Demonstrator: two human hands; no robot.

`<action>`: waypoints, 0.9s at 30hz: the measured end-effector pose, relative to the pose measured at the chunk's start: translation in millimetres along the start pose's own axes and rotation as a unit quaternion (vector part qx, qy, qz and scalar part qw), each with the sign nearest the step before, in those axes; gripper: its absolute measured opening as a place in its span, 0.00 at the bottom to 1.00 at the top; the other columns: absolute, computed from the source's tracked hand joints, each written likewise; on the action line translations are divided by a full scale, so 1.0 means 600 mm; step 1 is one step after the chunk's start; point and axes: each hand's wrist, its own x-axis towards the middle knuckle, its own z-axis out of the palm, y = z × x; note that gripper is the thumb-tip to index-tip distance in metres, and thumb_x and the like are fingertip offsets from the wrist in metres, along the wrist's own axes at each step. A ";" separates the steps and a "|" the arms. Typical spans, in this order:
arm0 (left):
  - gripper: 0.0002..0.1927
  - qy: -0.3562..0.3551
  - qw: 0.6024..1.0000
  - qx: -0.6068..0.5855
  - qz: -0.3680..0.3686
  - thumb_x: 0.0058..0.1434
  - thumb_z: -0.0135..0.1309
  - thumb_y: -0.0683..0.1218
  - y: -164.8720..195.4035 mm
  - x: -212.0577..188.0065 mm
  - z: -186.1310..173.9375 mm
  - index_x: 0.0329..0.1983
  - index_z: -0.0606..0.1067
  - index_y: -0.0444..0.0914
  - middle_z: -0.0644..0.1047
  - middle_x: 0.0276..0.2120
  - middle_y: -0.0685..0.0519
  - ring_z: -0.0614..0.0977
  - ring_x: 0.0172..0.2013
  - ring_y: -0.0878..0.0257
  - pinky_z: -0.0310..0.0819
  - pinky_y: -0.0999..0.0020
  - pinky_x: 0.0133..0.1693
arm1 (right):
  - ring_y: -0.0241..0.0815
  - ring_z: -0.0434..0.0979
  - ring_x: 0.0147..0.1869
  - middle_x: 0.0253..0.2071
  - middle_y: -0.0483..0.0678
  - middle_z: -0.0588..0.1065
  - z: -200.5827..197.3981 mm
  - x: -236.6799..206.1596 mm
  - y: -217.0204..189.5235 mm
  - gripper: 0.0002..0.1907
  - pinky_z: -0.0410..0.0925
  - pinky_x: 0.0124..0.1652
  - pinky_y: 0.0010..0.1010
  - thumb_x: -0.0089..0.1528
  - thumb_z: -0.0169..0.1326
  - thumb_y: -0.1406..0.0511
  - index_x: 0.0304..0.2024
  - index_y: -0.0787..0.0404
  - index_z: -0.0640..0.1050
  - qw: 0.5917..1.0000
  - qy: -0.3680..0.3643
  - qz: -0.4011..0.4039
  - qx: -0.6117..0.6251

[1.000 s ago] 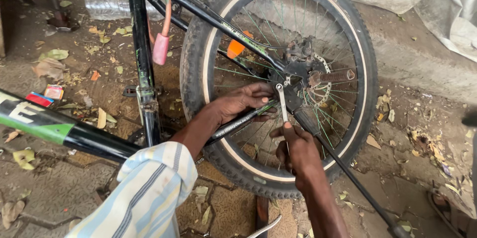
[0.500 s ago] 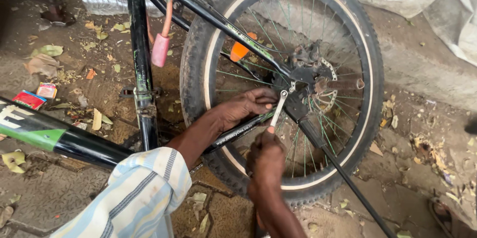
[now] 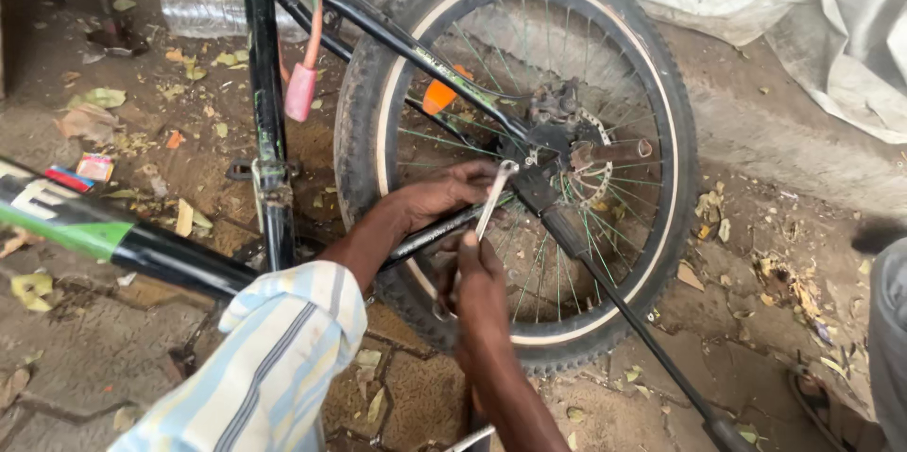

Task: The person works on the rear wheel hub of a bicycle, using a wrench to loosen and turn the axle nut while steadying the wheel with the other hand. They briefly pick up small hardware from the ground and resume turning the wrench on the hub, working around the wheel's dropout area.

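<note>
Step in hand: working the fastener at the rear wheel [image 3: 605, 254] hub with a spanner [image 3: 493, 199]. The right hand [image 3: 477, 277] is clenched on the spanner's lower end, its head just beside the axle. The left hand [image 3: 444, 195] is curled around the frame stay [image 3: 444, 225], steadying it. Next move likely calls for a firm, square turn without slipping.

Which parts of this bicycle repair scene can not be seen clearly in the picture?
- Head view: the jaw end of the spanner at the hub is too small to show what it grips.
- The right hand covers the spanner's handle; its fingers face away.
- The left hand fingertips lie behind the frame tube and spokes.
- The wheel hub's far side is hidden by the disc.
- A person at the right edge is cut off.
</note>
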 end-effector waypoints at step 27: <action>0.32 0.265 0.543 0.797 0.008 0.56 0.54 0.47 0.117 -0.185 0.083 0.66 0.68 0.44 0.75 0.52 0.45 0.80 0.51 0.49 0.78 0.49 0.53 | 0.35 0.57 0.16 0.15 0.42 0.65 -0.087 0.022 -0.052 0.22 0.54 0.18 0.29 0.70 0.39 0.53 0.34 0.58 0.78 0.983 0.069 -0.016 -0.169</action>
